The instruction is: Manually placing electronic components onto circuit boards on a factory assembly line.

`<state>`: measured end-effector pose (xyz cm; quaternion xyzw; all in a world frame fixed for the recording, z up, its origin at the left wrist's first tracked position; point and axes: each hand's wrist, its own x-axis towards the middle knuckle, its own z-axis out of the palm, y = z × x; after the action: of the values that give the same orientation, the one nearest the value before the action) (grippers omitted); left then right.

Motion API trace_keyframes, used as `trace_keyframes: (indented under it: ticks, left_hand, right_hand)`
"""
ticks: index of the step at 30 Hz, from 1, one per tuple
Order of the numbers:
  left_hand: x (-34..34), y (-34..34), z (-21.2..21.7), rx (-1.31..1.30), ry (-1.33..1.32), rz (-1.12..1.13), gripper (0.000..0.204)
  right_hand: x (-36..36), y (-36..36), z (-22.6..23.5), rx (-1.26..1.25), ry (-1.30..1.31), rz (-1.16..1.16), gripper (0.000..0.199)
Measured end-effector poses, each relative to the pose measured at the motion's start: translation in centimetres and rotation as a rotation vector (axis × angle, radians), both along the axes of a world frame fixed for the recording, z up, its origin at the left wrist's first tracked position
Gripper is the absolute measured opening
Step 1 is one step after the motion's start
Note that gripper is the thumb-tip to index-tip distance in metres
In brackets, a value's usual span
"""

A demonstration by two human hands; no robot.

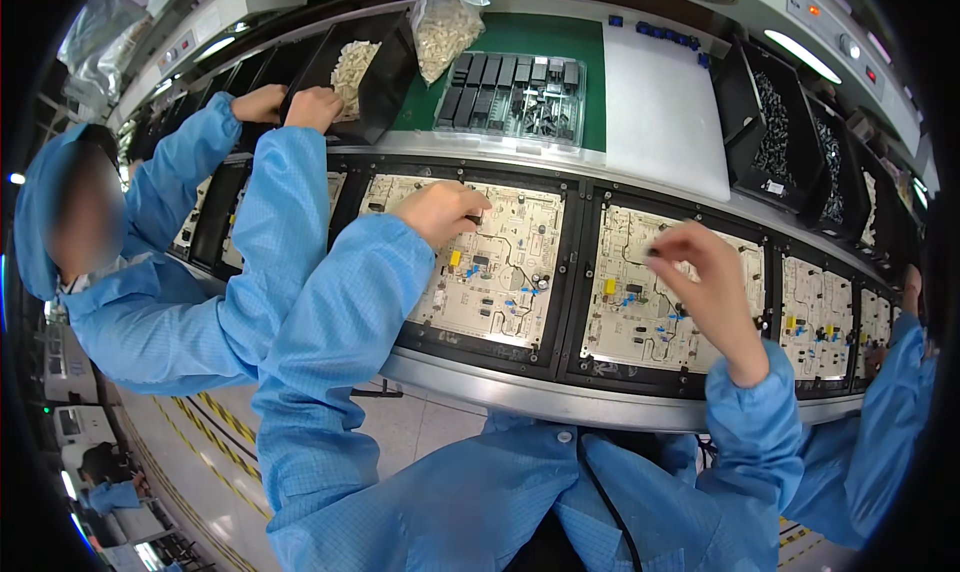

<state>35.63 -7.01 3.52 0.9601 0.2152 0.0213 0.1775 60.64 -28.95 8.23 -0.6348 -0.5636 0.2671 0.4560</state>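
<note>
Two circuit boards lie before you: your left hand [440, 212] pinches a small dark part onto the left board [485, 272], while your right hand [700, 277], fingers curled narrow, hovers over the right board [640, 302].

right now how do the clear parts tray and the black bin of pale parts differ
The clear parts tray lies flat on the green mat, divided into compartments of dark components. The black bin is opaque, tilted toward the workers, and holds a loose heap of pale parts; a co-worker's hands rest at it. Both sit behind the circuit boards.
</note>
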Motion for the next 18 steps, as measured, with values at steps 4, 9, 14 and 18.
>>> trace_keyframes:
  ticks: [4, 9, 14, 18]
  left_hand:
    - [1.6, 2.8, 1.9, -0.09, -0.163, 0.093, 0.022]
    - [5.0, 8.0, -0.1, 0.319, -0.304, 0.266, 0.022]
    - [6.1, 9.4, 0.1, 0.352, 0.012, 0.356, 0.025]
    - [6.9, 9.9, 0.7, 0.289, 0.056, 0.376, 0.025]
  right_hand:
    - [-2.2, 7.2, -0.3, -0.034, -0.245, 0.34, 0.009]
    - [-3.3, 13.5, -6.2, -0.011, -0.478, 0.537, 0.011]
    - [-4.5, 13.6, -6.1, -0.137, -0.494, 0.545, 0.009]
    - [-4.7, 13.9, -5.7, -0.203, -0.475, 0.527, 0.01]
